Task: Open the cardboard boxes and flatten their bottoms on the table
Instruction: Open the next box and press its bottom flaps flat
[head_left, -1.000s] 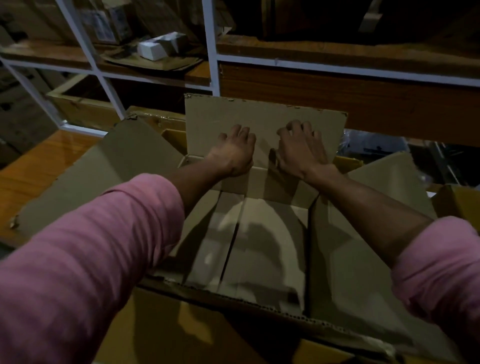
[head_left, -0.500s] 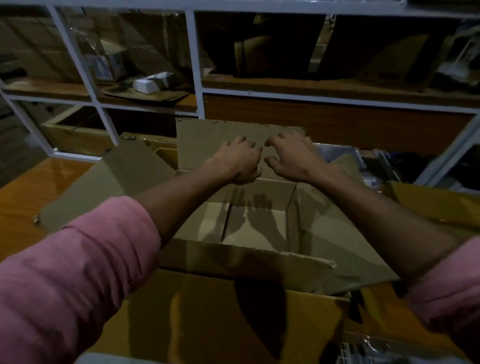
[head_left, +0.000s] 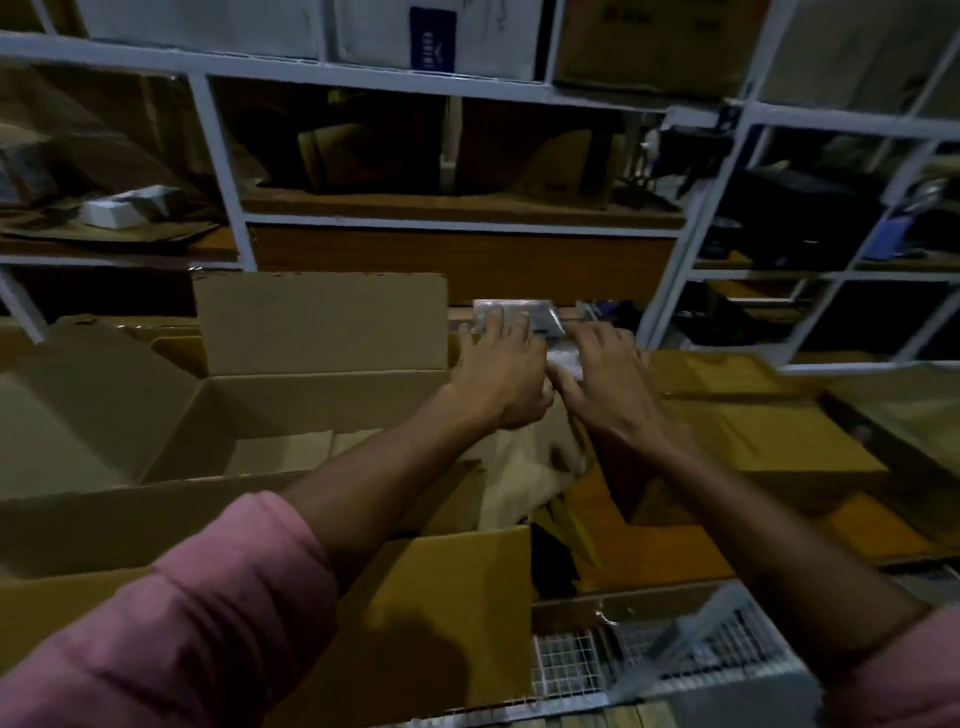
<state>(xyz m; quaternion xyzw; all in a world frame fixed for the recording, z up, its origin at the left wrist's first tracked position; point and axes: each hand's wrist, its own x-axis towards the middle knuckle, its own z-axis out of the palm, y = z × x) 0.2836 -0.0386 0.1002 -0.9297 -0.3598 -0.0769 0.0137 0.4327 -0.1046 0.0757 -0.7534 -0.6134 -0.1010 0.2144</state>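
An open cardboard box stands at the left with its far flap upright and its bottom flaps lying flat inside. Both my hands are past the box's right end, side by side. My left hand lies with fingers spread on a clear plastic packet by the shelf's foot. My right hand is just to its right, fingers apart, touching a small whitish piece between the hands. I cannot see a grip on either item.
Flat brown cardboard pieces are stacked at the right. Another box wall stands in front under my left arm. A white wire basket sits at the lower right. A white-framed shelf rack with boxes fills the back.
Both hands left the open box's far wall and moved right, past its end, onto the plastic packet. The view swung right and up, so the box now sits at the left.
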